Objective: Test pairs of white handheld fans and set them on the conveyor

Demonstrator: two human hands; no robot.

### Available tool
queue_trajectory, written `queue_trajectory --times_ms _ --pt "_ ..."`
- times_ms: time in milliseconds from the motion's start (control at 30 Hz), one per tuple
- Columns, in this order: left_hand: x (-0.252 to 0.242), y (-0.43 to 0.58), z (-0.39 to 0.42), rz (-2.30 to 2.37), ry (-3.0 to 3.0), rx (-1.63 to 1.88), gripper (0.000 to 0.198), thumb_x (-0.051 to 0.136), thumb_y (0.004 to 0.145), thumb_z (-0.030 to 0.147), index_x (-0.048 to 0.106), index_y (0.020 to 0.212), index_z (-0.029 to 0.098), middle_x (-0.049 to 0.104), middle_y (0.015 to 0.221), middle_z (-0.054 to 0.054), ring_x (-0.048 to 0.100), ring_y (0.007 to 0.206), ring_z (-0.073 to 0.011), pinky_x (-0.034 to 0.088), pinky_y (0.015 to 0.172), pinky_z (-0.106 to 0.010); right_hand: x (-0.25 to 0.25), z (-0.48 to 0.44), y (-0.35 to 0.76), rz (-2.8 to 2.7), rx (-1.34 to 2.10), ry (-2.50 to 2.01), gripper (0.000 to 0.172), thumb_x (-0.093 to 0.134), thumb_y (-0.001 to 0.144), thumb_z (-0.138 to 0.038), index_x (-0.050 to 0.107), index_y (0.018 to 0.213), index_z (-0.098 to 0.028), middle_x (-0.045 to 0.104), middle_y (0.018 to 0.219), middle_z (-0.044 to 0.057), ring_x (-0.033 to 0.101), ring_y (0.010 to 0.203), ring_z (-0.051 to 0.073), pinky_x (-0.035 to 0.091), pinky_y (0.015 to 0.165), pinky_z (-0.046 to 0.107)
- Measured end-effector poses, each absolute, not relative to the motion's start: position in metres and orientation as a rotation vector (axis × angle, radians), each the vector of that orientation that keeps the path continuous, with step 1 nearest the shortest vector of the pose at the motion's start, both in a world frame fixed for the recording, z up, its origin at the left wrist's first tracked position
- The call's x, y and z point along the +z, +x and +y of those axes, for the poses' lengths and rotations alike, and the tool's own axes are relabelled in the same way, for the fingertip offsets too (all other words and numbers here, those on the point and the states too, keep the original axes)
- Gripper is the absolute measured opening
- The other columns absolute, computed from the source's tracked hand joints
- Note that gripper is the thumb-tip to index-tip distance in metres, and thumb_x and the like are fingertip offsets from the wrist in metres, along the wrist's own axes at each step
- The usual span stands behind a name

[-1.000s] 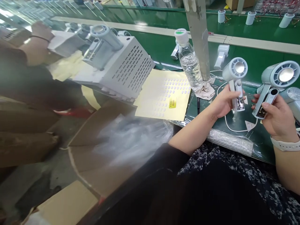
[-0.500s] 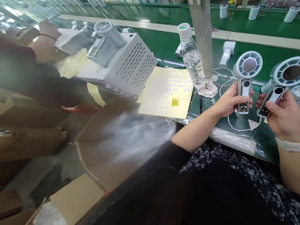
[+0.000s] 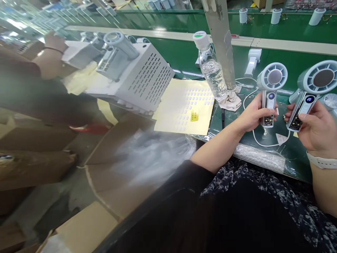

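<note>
My left hand grips the handle of a white handheld fan, holding it upright above the green bench. My right hand grips a second, similar fan, tilted with its head up and to the right. Each handle has a small lit display reading 20 and an exposed circuit board at its lower end. A thin white cable loops on the bench beneath my hands. My fingers hide part of each handle.
A water bottle, a beige cloth and a metal post stand left of my hands. A yellow sticker sheet lies beside a perforated white metal box. A co-worker's hand is at far left. Bubble wrap lies along the bench edge.
Both fan displays have lit up and show 20. The fan heads have turned slightly compared with earlier, and my hands have stayed in about the same place.
</note>
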State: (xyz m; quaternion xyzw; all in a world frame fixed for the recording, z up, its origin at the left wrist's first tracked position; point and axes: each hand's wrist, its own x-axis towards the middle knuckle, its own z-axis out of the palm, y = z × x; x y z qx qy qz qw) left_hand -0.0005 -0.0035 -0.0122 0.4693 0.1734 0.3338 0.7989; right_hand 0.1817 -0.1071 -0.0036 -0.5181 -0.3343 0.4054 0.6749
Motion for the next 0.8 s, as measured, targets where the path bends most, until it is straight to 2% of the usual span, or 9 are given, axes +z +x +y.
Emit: queue_trajectory --times_ms 200,333,433,600,800 --pt "-0.015 0.000 -0.004 0.379 0.995 0.707 0.069 0.098 0.071 0.043 0.054 0.122 0.026 0.068 0.114 0.000 0.071 0.098 -0.0200 0.060 0.092 -0.043 -0.001 -0.107 0.182 -0.758 0.880 -1.175 0.039 0.088 0.068 -0.020 0.082 0.105 -0.029 0.085 0.100 0.003 0.075 0.081 0.022 0.068 0.072 0.039" --pt "-0.016 0.003 -0.004 0.459 0.977 0.726 0.065 0.096 0.076 0.050 0.055 0.121 0.026 0.070 0.109 0.000 0.070 0.091 -0.0184 0.059 0.088 -0.041 -0.005 -0.105 0.182 -0.741 0.880 -1.204 0.027 0.087 0.078 -0.033 0.078 0.102 -0.026 0.082 0.097 0.007 0.072 0.079 0.022 0.065 0.068 0.040" --pt "-0.016 0.005 -0.004 0.489 0.989 0.753 0.062 0.095 0.080 0.055 0.054 0.118 0.027 0.068 0.102 0.002 0.067 0.084 -0.0160 0.057 0.083 -0.038 -0.004 -0.105 0.181 -0.742 0.875 -1.210 0.027 0.088 0.081 -0.040 0.075 0.099 -0.025 0.079 0.091 0.007 0.070 0.075 0.022 0.062 0.063 0.040" --pt "-0.024 0.007 -0.001 0.400 1.042 0.694 0.068 0.099 0.078 0.060 0.055 0.118 0.028 0.069 0.102 0.001 0.070 0.086 -0.0187 0.057 0.080 -0.039 -0.001 -0.106 0.181 -0.803 0.869 -1.181 0.025 0.091 0.079 -0.038 0.078 0.098 -0.028 0.079 0.094 0.006 0.069 0.077 0.023 0.064 0.066 0.041" --pt "-0.032 0.008 0.002 0.459 1.089 0.718 0.069 0.098 0.082 0.065 0.054 0.121 0.028 0.068 0.106 0.000 0.071 0.088 -0.0185 0.059 0.083 -0.040 -0.011 -0.098 0.184 -0.676 0.815 -1.249 0.026 0.088 0.076 -0.035 0.077 0.098 -0.025 0.079 0.090 0.007 0.068 0.071 0.023 0.069 0.069 0.047"
